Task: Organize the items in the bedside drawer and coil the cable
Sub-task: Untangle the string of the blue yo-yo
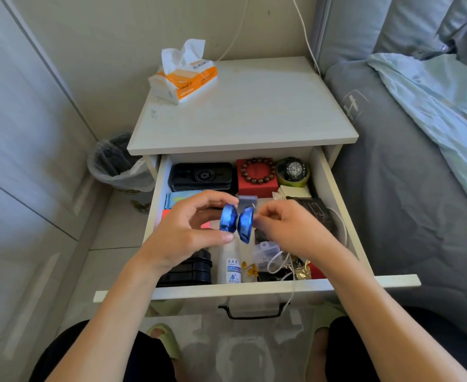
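Above the open drawer (334, 194) I hold a shiny blue yo-yo (237, 222). My left hand (188, 230) grips its left half between thumb and fingers. My right hand (287, 230) has its fingers curled beside the right half and seems to pinch a thin string there. A white cable (275, 261) lies looped in the drawer's front right and hangs over the front edge. Inside the drawer are also a black case (200, 176), a red box with a bead bracelet (257, 172), a watch (294, 170), a white bottle (232, 267) and a black box (188, 271).
A tissue pack (184, 75) sits on the nightstand top (240, 114). A lined bin (116, 164) stands to the left, the bed (408, 188) to the right. White cables (306, 37) run down the wall behind. My knees and slippered feet are below the drawer front.
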Demonstrator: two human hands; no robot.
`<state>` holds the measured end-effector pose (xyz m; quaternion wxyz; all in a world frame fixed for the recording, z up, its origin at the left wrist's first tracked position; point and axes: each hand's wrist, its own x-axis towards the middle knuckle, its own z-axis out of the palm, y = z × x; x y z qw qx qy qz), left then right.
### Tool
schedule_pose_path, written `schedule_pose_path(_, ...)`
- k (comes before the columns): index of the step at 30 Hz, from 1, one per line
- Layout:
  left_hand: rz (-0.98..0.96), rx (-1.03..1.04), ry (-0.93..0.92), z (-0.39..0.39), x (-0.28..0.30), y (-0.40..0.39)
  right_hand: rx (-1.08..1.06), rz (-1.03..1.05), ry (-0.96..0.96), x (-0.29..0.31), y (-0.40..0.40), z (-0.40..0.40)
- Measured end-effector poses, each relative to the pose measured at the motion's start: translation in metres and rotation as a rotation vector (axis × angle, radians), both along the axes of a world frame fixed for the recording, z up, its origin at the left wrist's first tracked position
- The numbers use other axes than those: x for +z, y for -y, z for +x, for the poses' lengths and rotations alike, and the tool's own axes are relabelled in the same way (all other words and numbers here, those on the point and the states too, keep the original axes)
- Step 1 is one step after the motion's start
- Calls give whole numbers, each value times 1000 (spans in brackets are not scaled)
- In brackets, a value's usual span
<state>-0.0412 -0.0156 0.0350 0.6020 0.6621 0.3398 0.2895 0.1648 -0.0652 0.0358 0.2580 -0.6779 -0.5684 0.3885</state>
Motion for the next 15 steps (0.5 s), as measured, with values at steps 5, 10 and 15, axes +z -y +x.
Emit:
schedule_pose_path(5,-5,179,7,1,-1,-5,313,-145,-57,12,9,-15)
schedule_pose_path(10,103,76,-136,1,-6,-5,33,24,-326,25,6,-4)
schedule_pose_path(15,-25,-16,27,-6,1,0,-64,-58,-141,6,1,-1)
